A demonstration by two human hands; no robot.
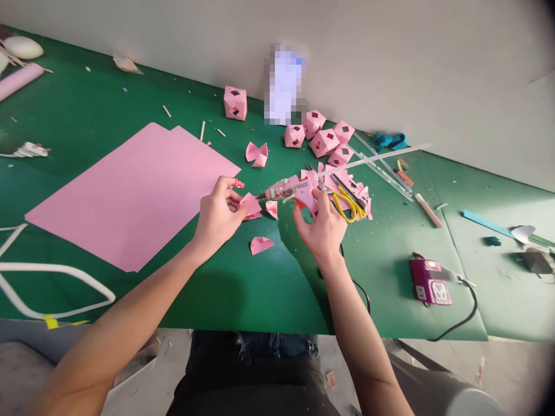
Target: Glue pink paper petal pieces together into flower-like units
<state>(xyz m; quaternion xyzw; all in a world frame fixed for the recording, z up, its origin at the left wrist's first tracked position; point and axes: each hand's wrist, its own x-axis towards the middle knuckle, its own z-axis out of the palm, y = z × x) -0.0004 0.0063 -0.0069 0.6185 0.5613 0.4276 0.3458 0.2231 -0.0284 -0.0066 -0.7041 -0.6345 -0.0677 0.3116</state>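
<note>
Pinched in my left hand (220, 212) is a folded pink paper piece (251, 208). My right hand (321, 224) grips a pink hot glue gun (295, 189), its nozzle pointing left and close to that piece. A long clear glue stick (377, 157) sticks out of the gun's back end. Just below the nozzle lies a small folded paper piece (271, 209), and a curved paper piece (261, 245) rests nearer me. Another folded paper shape (257, 154) sits farther back. My fingers partly hide the held piece.
Large pink paper sheets (130, 196) lie at left. Pink paper boxes (325, 142) cluster near the wall by a blurred upright screen (284, 86). Yellow-handled scissors (347, 205) lie on paper scraps right of the glue gun. A purple power socket (430, 281) with a cord sits at right.
</note>
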